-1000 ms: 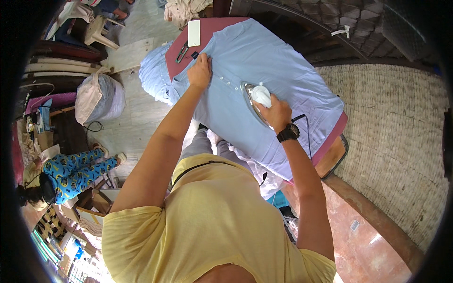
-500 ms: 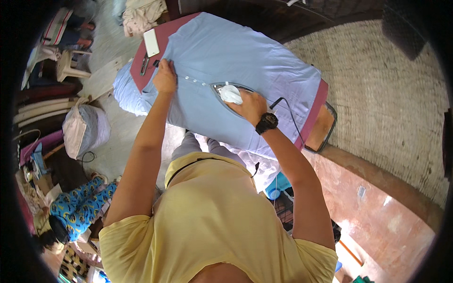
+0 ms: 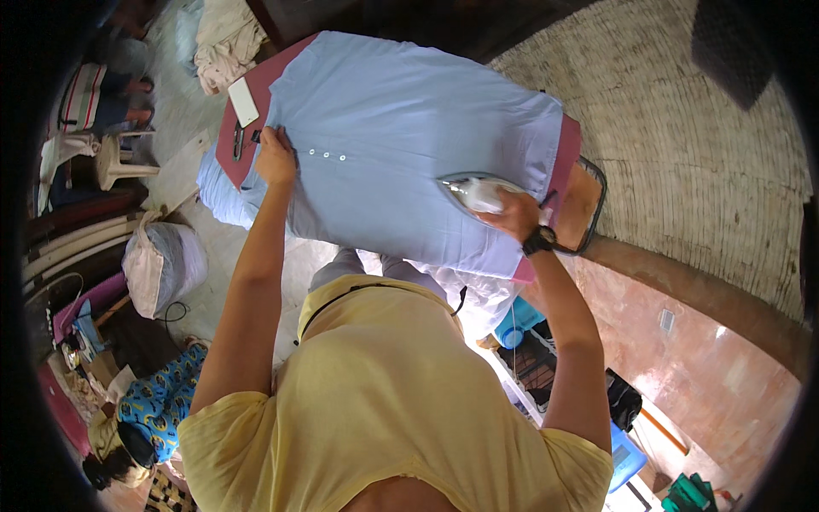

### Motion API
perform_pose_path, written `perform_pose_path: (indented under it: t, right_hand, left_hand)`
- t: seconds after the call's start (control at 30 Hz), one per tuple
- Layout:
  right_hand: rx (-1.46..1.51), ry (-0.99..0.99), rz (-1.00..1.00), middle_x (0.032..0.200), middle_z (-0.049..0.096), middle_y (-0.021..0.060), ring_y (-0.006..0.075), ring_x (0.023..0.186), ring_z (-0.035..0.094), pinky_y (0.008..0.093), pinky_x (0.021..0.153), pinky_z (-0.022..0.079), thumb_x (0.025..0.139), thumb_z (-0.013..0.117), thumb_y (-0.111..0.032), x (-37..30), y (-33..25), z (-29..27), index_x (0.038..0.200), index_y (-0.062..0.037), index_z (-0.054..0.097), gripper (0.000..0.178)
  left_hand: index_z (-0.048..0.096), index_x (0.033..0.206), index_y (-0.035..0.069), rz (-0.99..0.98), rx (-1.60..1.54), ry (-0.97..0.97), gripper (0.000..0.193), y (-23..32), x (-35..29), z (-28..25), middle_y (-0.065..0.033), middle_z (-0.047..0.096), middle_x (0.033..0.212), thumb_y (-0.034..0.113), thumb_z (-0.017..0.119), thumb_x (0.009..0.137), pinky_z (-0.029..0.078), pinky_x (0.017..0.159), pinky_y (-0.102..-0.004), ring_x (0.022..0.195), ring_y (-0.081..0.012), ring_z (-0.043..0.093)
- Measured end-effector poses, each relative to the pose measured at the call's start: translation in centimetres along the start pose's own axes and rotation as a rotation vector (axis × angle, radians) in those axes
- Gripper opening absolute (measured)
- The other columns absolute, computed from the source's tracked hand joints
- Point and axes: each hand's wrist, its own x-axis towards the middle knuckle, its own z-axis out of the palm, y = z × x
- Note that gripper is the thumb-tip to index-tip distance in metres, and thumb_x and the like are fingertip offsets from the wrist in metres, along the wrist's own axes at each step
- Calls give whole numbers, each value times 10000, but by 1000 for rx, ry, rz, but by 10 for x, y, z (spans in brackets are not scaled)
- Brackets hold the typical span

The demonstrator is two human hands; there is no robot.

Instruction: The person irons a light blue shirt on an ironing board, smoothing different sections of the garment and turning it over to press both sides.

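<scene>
A light-blue buttoned shirt [image 3: 367,94] lies spread over a maroon ironing board [image 3: 569,149]. My right hand [image 3: 516,215] is closed round the handle of a clothes iron [image 3: 484,196], whose soleplate rests on the shirt near the board's right end. At the left, my left hand [image 3: 275,159] is closed on the shirt's edge, close to the row of small white buttons; its fingertips are partly hidden. Just beyond that hand lie a white phone [image 3: 243,102] and a slim dark-green object [image 3: 238,142], both on bare board.
A metal frame edge [image 3: 604,200] sticks out at the board's right end. On the left stand a stuffed cloth bag [image 3: 153,260] and a plastic chair [image 3: 119,162]. Another person in blue patterned clothing [image 3: 162,401] is at lower left. Crumpled cloth [image 3: 226,47] lies beyond the board.
My right hand has slid the iron to the right and slightly nearer across the shirt. My left hand keeps its hold on the shirt; the whole view has shifted somewhat.
</scene>
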Motion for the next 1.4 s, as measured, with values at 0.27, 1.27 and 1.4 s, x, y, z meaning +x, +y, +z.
perform_pose_path:
  t: [0.27,1.27,1.4]
  right_hand:
    - [-15,-75,76,718,694,165,336,649,686,463,603,545,749,719,-602,72,-90,29,1006,-109,744,556]
    - [918,434,1150,613,573,17,119,495,576,289,418,452,881,705,-509,-57,-46,-28,733,-64,581,484]
    - [1388,588,1112,602,543,16,102,447,499,270,419,430,946,652,-456,-37,-84,3,807,-86,538,412]
  left_hand:
    - [445,997,98,-10,49,-46,300,5,0,-9,-150,657,932,396,447,1026,468,557,-548,707,-418,648]
    - [456,973,74,209,-61,88,275,-2,-1,-8,-147,629,938,343,498,1013,474,559,-522,723,-407,638]
    - [454,971,62,110,16,0,269,7,-5,-12,-154,630,916,322,517,1008,477,562,-516,740,-396,644]
